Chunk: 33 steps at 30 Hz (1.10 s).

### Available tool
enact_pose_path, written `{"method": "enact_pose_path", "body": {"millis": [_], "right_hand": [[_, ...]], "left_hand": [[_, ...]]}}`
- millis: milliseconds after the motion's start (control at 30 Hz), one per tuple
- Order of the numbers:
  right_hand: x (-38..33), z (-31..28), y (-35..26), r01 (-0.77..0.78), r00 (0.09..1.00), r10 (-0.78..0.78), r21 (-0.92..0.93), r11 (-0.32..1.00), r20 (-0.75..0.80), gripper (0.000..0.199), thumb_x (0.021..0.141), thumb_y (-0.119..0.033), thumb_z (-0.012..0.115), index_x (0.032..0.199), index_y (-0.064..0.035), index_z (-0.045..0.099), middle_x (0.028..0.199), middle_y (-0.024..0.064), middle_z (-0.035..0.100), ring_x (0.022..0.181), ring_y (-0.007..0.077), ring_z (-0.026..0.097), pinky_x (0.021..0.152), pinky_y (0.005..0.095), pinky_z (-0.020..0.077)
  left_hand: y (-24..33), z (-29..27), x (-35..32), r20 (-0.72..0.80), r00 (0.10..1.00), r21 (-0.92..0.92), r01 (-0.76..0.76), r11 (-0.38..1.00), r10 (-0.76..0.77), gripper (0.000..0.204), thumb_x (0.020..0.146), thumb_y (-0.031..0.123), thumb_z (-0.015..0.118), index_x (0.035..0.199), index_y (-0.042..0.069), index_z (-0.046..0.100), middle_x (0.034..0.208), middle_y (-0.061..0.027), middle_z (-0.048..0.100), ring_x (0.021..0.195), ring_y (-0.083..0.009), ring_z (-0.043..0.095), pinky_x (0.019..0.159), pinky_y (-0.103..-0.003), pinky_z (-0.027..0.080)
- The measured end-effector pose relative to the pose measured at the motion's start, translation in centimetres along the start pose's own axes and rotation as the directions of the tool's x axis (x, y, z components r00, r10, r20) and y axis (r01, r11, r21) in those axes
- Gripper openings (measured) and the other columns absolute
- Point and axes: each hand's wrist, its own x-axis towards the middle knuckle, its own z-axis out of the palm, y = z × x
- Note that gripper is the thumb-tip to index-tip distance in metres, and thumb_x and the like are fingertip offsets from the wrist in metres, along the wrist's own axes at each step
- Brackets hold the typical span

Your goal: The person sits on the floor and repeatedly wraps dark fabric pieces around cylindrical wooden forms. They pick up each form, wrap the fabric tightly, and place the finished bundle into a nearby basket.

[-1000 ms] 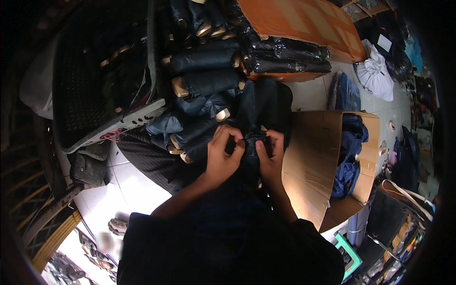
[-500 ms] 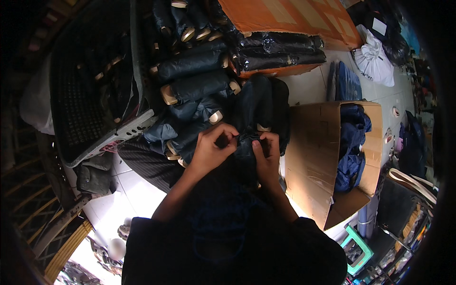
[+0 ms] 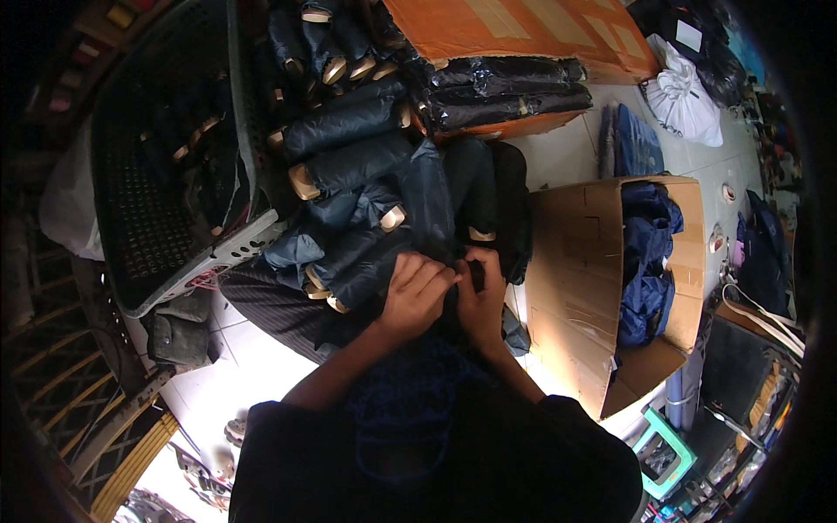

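My left hand and my right hand meet over my lap, fingertips almost touching. Both are closed, with thumbs and fingers drawn in around the near end of a dark fabric-wrapped bundle. Exactly what the fingertips pinch is hidden by the hands and the dark shadow. The bundle stretches away from me, beside several similar dark blue-green bundles with tan, rounded ends, piled in front and to the left.
A black plastic basket with more bundles stands left. An orange-brown carton holding black wrapped packs lies ahead. On the right is an open cardboard box with navy fabric, and a green stool behind it.
My hands have come closer together and the fingers have curled in. A long dark bundle now lies stretched out just ahead of them. The view has shifted slightly.
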Motion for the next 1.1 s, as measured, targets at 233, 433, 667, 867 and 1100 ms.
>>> {"method": "enact_pose_path", "body": {"millis": [233, 433, 667, 867, 1100], "right_hand": [[0.3, 0.0, -0.3, -0.019, 1.000, 0.016, 0.151, 0.988, 0.023, 0.012, 0.084, 0.002, 0.058, 0.095, -0.0022, 0.052, 0.094, 0.0116, 0.058, 0.085, 0.0206, 0.059, 0.074, 0.0288, 0.0450], [0.2, 0.3, -1.7, -0.064, 0.993, 0.037, 0.256, 0.964, 0.109, 0.014, 0.087, 0.002, 0.055, 0.099, -0.0032, 0.052, 0.106, 0.0096, 0.056, 0.092, 0.0127, 0.052, 0.083, 0.0266, 0.0420], [0.2, 2.2, -0.1, 0.069, 0.997, -0.076, 0.162, 0.984, 0.034, 0.009, 0.091, 0.000, 0.050, 0.099, -0.0033, 0.047, 0.101, 0.0079, 0.052, 0.094, 0.0135, 0.050, 0.086, 0.0270, 0.0384], [-0.8, 0.9, -1.0, -0.127, 0.975, 0.098, 0.140, 0.982, 0.197, 0.029, 0.086, -0.002, 0.056, 0.113, -0.0025, 0.046, 0.114, 0.0117, 0.048, 0.108, 0.0215, 0.046, 0.097, 0.0326, 0.0328], [-1.9, -0.4, -1.5, -0.074, 0.919, 0.026, 0.108, 0.991, 0.394, 0.058, 0.078, -0.006, 0.065, 0.131, -0.0041, 0.039, 0.135, 0.0159, 0.038, 0.126, 0.0276, 0.037, 0.106, 0.0383, 0.0275]], "left_hand": [[-0.9, -1.6, -1.8, 0.006, 0.983, -0.299, 0.177, 0.938, -0.183, 0.020, 0.076, -0.002, 0.067, 0.092, 0.005, 0.057, 0.088, -0.0063, 0.054, 0.080, -0.0191, 0.053, 0.072, -0.031, 0.041], [-0.2, -1.5, 0.0, 0.365, 0.481, -0.841, 0.537, -0.061, -0.797, 0.038, 0.089, 0.013, 0.062, 0.122, 0.000, 0.047, 0.111, -0.0065, 0.055, 0.103, -0.0132, 0.051, 0.090, -0.026, 0.040], [-0.5, -1.4, 0.2, 0.323, 0.577, -0.813, 0.575, 0.092, -0.751, 0.032, 0.088, 0.019, 0.065, 0.111, -0.001, 0.058, 0.099, -0.0026, 0.063, 0.092, -0.0076, 0.056, 0.082, -0.024, 0.046], [-0.9, -1.5, -1.2, 0.387, 0.528, -0.733, 0.673, 0.095, -0.756, 0.034, 0.084, 0.019, 0.070, 0.109, -0.001, 0.060, 0.099, -0.0036, 0.065, 0.091, -0.0085, 0.057, 0.081, -0.025, 0.047], [-1.5, -3.1, -0.1, 0.384, 0.552, -0.691, 0.703, 0.166, -0.740, 0.030, 0.082, 0.019, 0.071, 0.103, -0.001, 0.063, 0.094, -0.0031, 0.065, 0.087, -0.0091, 0.059, 0.079, -0.024, 0.047]]}}
